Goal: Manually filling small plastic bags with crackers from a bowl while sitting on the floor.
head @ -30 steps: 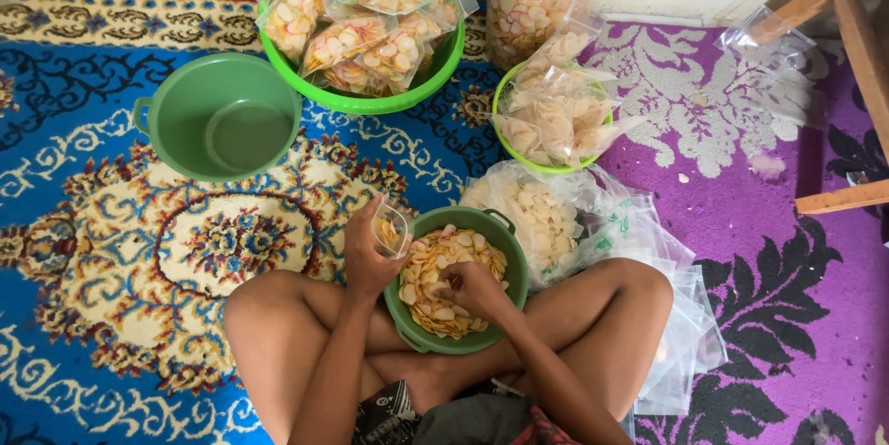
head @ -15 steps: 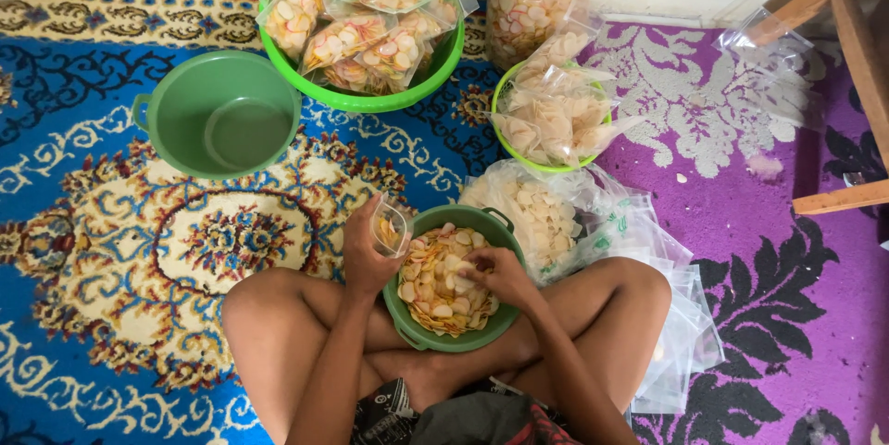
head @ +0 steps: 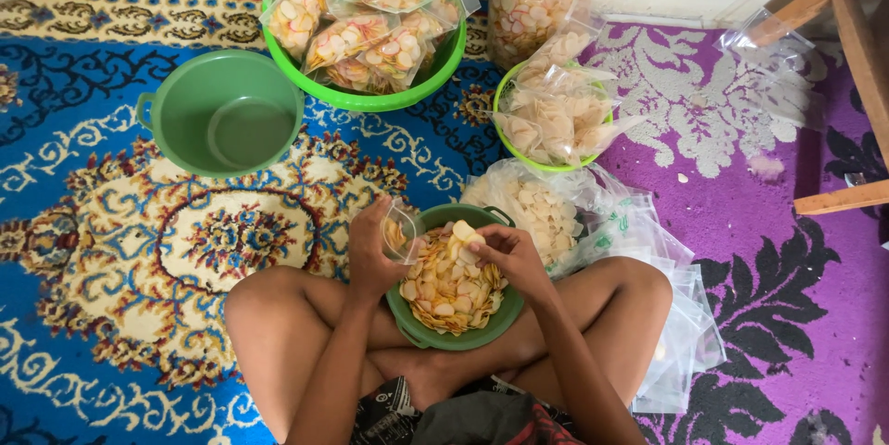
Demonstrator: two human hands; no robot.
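While my left hand (head: 370, 255) gripped the small clear bag (head: 400, 232) at the rim of the lap-held green bowl (head: 435, 334), I logged: right hand (head: 509, 255) pinching crackers (head: 463, 234) above the heap; bag mouth best kept wide, close, upright.

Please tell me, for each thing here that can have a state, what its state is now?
Left hand: holds small clear bag, open.
Right hand: pinching chips over lap bowl.
Lap bowl: full of chips.
Green tub: empty.
Big green basin: holds filled bags.
Small green bowl: holds filled bags.
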